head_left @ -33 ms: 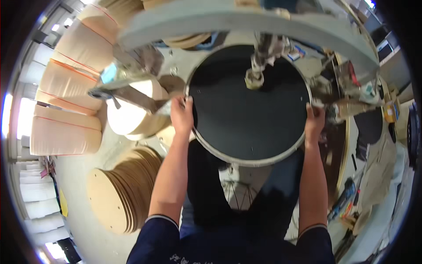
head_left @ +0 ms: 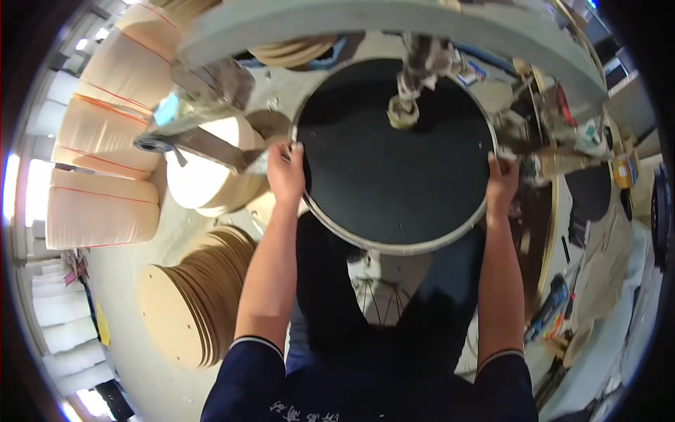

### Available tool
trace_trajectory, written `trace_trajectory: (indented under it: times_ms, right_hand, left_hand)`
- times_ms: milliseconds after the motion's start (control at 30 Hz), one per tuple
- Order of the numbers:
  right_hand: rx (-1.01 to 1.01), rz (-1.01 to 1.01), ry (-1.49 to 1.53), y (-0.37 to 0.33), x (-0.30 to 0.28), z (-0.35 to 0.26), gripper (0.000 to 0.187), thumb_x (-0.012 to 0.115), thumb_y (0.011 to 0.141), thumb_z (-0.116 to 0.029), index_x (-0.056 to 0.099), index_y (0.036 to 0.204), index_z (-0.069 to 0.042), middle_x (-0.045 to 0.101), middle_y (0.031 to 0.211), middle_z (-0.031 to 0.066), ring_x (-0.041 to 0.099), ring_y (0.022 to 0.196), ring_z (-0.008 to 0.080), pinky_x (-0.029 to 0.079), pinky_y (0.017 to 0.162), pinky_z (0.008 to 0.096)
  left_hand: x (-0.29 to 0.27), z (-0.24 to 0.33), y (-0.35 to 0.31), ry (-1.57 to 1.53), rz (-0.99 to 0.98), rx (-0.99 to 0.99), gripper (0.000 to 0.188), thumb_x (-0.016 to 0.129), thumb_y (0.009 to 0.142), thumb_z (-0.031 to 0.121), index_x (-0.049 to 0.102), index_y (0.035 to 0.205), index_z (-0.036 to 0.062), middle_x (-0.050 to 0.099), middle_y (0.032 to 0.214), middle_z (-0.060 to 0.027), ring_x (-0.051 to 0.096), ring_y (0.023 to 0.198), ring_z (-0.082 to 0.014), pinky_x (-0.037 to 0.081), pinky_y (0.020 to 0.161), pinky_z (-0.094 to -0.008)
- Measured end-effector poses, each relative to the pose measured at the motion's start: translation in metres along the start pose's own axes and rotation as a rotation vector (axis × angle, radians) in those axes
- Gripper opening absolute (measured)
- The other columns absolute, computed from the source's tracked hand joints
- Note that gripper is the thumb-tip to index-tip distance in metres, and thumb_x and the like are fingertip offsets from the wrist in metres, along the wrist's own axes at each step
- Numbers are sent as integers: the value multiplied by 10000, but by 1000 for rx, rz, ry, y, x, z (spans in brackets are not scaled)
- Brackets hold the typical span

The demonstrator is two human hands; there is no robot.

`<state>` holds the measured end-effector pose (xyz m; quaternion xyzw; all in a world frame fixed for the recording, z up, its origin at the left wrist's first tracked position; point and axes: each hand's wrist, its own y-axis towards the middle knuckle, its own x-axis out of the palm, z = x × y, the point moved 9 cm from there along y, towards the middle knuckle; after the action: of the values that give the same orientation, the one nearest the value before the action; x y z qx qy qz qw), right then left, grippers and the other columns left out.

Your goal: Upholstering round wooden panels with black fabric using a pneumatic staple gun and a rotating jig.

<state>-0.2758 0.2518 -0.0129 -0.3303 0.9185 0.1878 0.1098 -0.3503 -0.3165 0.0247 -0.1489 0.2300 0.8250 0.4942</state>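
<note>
A large black disc (head_left: 394, 176) with a pale rim lies level over my lap, inside a grey machine frame. My left hand (head_left: 285, 172) grips its left edge, thumb up beside the rim. On the opposite edge my right hand (head_left: 502, 184) is closed round the rim, with the fingers partly hidden below. A metal machine head (head_left: 403, 112) with a pale, worn tip stands over the far half of the disc; whether it touches the surface I cannot tell.
A curved grey beam (head_left: 394, 28) crosses above the disc. Metal arms reach in from the left (head_left: 211, 149) and right (head_left: 562, 165). Thin brown boards (head_left: 172, 316) lean in a stack at lower left, near wrapped foam rolls (head_left: 102, 211). Tools (head_left: 552, 306) lie at right.
The disc and both hands appear slightly higher in the picture, along with much of the surroundings. My grip on the two edges looks the same.
</note>
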Motion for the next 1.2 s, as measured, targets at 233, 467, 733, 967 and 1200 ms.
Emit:
trace_trajectory:
  times_ms: [233,467,733,967,1200]
  right_hand:
    - [88,-31,102,-5,16,-5,391,867,911,-287,675,1075,11,543,791,-52,474,700,60,434,644,243]
    - [106,-19,104,-5,11,3,421,877,896,-318,672,1081,0,503,782,-61,451,699,62,427,643,247]
    - [86,-12,127,-4,12,5,417,885,883,-311,671,1073,-8,493,781,-65,443,692,57,412,632,241]
    - [71,4,111,-6,10,-1,430,891,872,-328,672,1066,-13,492,783,-67,442,691,61,415,632,244]
    - [72,23,95,-7,12,-7,432,891,868,-335,675,1064,-18,505,795,-56,457,705,65,425,644,246]
  left_hand:
    - [-2,-15,9,-7,3,-29,250,793,957,233,681,1110,70,549,791,-14,506,707,-144,477,689,-323]
    - [0,-9,5,-11,-10,-20,269,788,966,230,669,1125,47,555,805,-9,504,716,-134,471,690,-310]
    - [0,-15,8,-16,-18,-8,287,779,974,239,669,1144,36,587,831,-19,517,731,-137,478,703,-308]
    - [0,-12,7,11,-17,-15,310,782,972,256,672,1150,28,606,845,-28,534,741,-146,489,720,-315]
    - [-5,-15,16,35,-78,-40,389,747,993,329,677,1216,18,666,906,-78,604,785,-179,510,757,-353]
